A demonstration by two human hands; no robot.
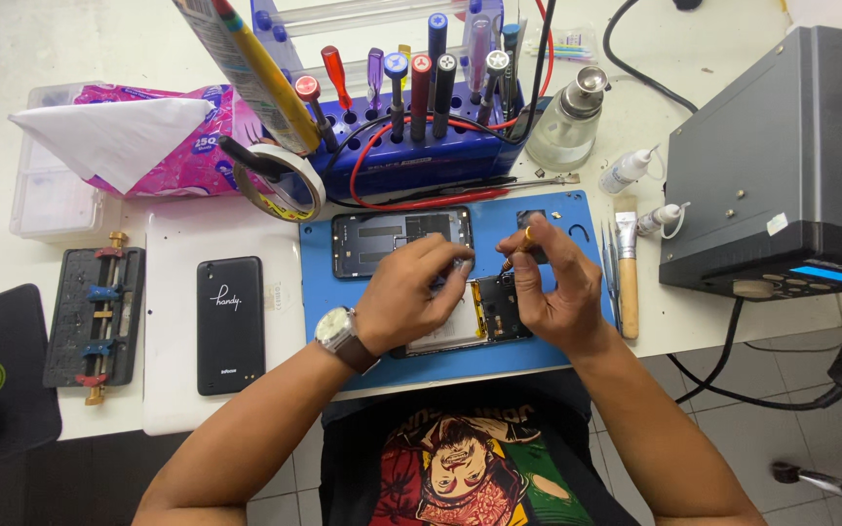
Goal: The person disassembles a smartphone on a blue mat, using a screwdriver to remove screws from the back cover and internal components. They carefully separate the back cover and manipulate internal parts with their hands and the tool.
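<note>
A person's left hand (409, 297), wearing a wristwatch, presses fingertips onto an opened phone (479, 317) lying on a blue work mat (343, 302). The right hand (559, 287) pinches a small screwdriver (518, 251) just above the phone

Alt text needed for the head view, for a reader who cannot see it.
Two bare hands work over an opened phone on a blue mat: the left hand steadies it while the right hand holds a small tool. A black phone back cover lies left, a screwdriver rack stands behind.
</note>
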